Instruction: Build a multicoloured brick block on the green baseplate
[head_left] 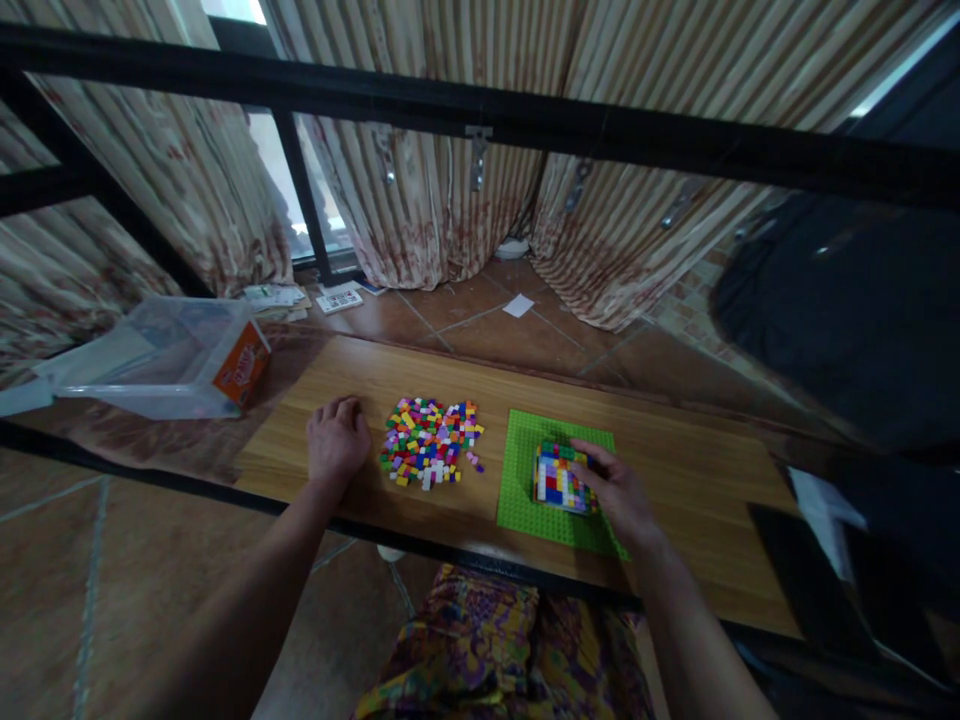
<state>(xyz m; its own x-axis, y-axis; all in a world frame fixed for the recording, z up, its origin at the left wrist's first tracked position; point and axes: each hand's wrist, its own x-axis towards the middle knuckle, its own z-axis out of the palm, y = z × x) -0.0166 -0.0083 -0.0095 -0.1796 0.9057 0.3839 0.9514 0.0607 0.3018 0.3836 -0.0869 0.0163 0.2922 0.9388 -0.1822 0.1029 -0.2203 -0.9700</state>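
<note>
On the wooden board lies a loose pile of small colourful toy bricks (429,440). Just left of it, my left hand (339,440) rests palm down with its fingers curled under; whatever they may hold is hidden. A green baseplate (517,500) lies to the right of the pile. On it stands a squarish toy brick build (555,485) with white, red, blue, yellow and green bricks on top. My right hand (619,495) reaches in from the right, with thumb and fingers closed at the build's upper right part. The hand covers some of that side.
A clear plastic box (172,350) with an orange label stands at the left. A black metal bar (450,95) crosses above the table. Papers (341,298) lie behind the board. Dark flat objects (810,580) are at the right end, near a dark-clothed person (847,330).
</note>
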